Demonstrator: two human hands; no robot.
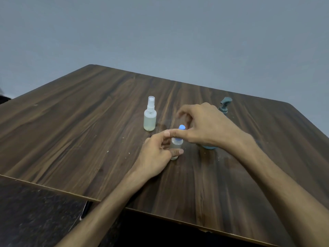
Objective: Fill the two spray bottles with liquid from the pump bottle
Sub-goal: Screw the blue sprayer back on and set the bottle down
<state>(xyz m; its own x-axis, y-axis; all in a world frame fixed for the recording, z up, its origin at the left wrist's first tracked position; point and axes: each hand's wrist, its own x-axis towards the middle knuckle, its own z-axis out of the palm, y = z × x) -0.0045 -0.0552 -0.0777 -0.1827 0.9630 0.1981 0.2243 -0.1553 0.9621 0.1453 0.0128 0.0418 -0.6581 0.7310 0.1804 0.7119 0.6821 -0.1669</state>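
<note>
The task seemed close to its end. The white-capped spray bottle (pixel 150 116) stood alone on the tabletop (pixel 71 125), closed and with pale liquid inside. The left hand (pixel 156 154) held the body of the blue-capped spray bottle (pixel 176 145) in a closed grip, while the right hand (pixel 203 125) pinched its blue top (pixel 181 127), probably to tighten it. In all there were two spray bottles and one pump bottle (pixel 225 104), mostly hidden behind the right hand.

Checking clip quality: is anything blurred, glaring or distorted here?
Head view: dim, even light, no glare; right hand fingers motion-blurred above the small blue-capped spray bottle; wide-angle lens skews the dark wood-grain table; clear white-topped spray bottle sharp.
</note>
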